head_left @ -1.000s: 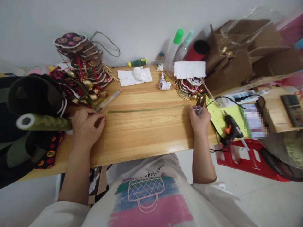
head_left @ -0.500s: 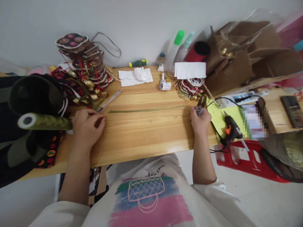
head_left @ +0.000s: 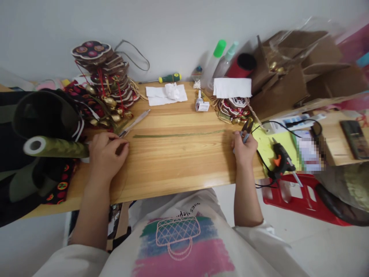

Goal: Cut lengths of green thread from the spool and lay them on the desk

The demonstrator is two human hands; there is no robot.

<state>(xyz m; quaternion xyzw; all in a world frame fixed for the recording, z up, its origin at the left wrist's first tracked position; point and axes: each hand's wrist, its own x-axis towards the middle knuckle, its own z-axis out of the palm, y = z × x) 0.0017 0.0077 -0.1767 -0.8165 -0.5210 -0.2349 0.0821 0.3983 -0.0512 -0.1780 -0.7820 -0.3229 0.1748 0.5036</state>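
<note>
My left hand [head_left: 107, 156] rests on the wooden table at the left, thumb and index finger brought together; what they pinch, if anything, is too small to make out. It is beside a green roll [head_left: 54, 147] and just below a pen [head_left: 135, 123]. At the right, my right hand [head_left: 243, 149] is closed on small snips [head_left: 246, 132], their blades pointing away from me. Between the hands a thin green cord [head_left: 178, 134] lies nearly straight across the table, its right end close to my right fingers.
Stacked patterned ornaments with bells [head_left: 100, 80] stand at the back left. Along the back lie a screwdriver [head_left: 170, 78], white tissue [head_left: 157, 95] and a glue bottle [head_left: 199, 102]. Cardboard boxes [head_left: 282, 88] and a glue gun [head_left: 282, 157] occupy the right.
The snips have turned slightly in my right hand, with their blades closer together. My left hand stays in place, and the whole view has shifted slightly.
</note>
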